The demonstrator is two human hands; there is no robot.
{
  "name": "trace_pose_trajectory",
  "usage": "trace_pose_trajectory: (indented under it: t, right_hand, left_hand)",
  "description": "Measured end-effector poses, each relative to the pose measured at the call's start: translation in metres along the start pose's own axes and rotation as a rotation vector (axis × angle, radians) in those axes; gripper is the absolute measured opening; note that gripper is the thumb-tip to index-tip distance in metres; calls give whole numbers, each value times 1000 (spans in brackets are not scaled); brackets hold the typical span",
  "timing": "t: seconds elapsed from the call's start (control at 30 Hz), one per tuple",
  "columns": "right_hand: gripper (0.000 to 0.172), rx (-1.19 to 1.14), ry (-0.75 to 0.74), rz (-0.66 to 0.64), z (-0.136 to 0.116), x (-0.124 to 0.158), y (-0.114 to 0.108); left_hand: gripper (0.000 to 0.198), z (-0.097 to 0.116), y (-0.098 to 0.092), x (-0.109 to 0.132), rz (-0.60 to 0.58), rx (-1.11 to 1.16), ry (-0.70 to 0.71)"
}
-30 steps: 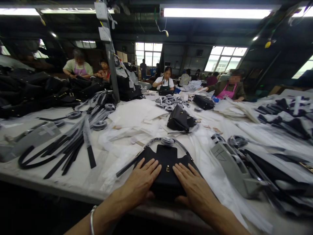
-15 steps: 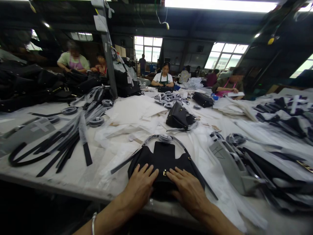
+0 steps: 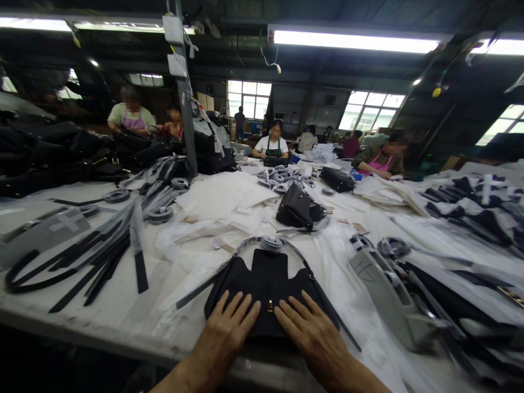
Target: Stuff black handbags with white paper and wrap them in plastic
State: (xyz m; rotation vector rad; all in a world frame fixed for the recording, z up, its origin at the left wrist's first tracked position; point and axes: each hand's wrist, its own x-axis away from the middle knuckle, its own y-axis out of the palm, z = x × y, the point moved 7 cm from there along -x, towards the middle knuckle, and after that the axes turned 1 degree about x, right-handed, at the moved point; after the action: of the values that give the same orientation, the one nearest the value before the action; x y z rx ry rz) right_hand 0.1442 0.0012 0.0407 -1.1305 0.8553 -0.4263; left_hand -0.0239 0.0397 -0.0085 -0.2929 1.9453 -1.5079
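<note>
A black handbag [image 3: 268, 275] lies on the table in front of me, with a gold clasp [image 3: 269, 305] at its middle. My left hand [image 3: 225, 327] rests flat on the bag's left side, fingers stretched out. On the other side of the clasp, my right hand [image 3: 309, 330] presses down with its fingers spread. Behind the bag's top edge arches a wrapped strap, and a plastic-wrapped strap coil [image 3: 271, 244] sits at its top. The bag's lower edge is partly hidden by my hands.
Long black straps [image 3: 102, 254] lie to the left. A grey container [image 3: 385, 289] stands at right beside dark pieces. Another black bag [image 3: 298, 206] sits ahead, near white sheets [image 3: 229, 194]. A metal post [image 3: 187, 109] rises at back left. Several co-workers sit across the table.
My view has tilted up slightly, so the bag sits lower in the picture. My hands have drawn a little apart, still flat on the bag, and more of its middle shows.
</note>
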Motion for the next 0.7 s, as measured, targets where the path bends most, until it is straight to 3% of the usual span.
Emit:
trace_pose_trajectory:
  t: [0.1, 0.2, 0.3, 0.4, 0.6, 0.7]
  right_hand:
    - [65, -1, -15, -44, 6, 15, 8]
    - [74, -6, 32, -82, 6, 20, 19]
    - [89, -60, 121, -91, 1, 19, 29]
    - [103, -105, 169, -89, -7, 15, 39]
    - [110, -142, 234, -45, -2, 9, 51]
    - [102, -178, 203, -75, 5, 2, 55]
  left_hand:
    - [74, -10, -2, 17, -24, -3, 12]
    - [90, -7, -7, 25, -88, 25, 40]
    - [109, 1, -6, 22, -156, 69, 45]
    - [114, 10, 1, 8, -202, 119, 66]
    - [102, 23, 11, -15, -36, 68, 162]
    - [92, 23, 8, -17, 51, -6, 177]
